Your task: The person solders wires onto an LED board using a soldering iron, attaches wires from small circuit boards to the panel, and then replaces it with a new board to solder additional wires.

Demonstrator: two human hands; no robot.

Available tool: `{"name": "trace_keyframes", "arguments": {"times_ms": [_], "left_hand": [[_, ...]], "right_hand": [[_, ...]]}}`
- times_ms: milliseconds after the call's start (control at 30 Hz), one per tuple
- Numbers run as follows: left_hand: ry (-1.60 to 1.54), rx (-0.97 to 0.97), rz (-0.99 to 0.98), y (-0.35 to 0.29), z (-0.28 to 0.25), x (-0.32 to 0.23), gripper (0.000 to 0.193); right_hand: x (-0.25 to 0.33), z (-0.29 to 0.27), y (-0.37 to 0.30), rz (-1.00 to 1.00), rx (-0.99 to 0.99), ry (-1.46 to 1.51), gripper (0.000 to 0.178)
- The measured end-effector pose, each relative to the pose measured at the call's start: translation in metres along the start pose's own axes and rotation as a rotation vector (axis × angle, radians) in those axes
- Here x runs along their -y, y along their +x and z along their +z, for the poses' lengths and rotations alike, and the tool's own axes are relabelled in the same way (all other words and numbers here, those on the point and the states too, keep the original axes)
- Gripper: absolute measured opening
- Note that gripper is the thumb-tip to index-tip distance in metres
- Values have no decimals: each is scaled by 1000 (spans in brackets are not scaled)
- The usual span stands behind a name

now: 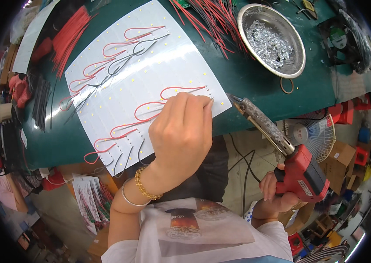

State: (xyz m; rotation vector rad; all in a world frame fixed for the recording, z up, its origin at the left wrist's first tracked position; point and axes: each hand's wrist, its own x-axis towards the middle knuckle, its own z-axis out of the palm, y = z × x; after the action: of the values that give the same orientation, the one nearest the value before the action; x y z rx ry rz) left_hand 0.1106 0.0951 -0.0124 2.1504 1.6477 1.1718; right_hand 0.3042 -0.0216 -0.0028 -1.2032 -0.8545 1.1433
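Soldering gun [287,149] is lying in the right hand [277,189], whose fingers are wrapping round its red handle at the lower right of the frame. Its long axis is running aslant, the handle end facing the lower right and the narrow tip [233,98] pointing to the upper left, just beside the right corner of a white LED sheet [150,68]; whether the two are touching, I cannot tell. Over that same corner the left hand [181,129] is hanging, its fingers curling in and their ends bunching together close to the sheet; the hand itself is hiding whether they are pinching anything. Around it, red wire loops [143,28] are standing out in two slanting rows across the sheet, and short black wires [128,158] are trailing near its lower edge. Beneath, a green table [246,111] is bearing everything. Farther out, a metal bowl [297,50] is holding silvery bits [269,44] at the upper right, red wires [69,39] are lying bundled at the upper left, and a standing fan [308,136] is showing beyond the table, right of the gun.
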Motion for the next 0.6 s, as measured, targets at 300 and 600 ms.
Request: {"name": "trace_keyframes", "arguments": {"times_ms": [300,600], "left_hand": [[-9,97,34,0,-17,-7,15],[50,296,188,24,-86,-9,26]], "right_hand": [[-8,-4,2,21,76,6,91],[-8,-7,8,-36,65,8,88]]}}
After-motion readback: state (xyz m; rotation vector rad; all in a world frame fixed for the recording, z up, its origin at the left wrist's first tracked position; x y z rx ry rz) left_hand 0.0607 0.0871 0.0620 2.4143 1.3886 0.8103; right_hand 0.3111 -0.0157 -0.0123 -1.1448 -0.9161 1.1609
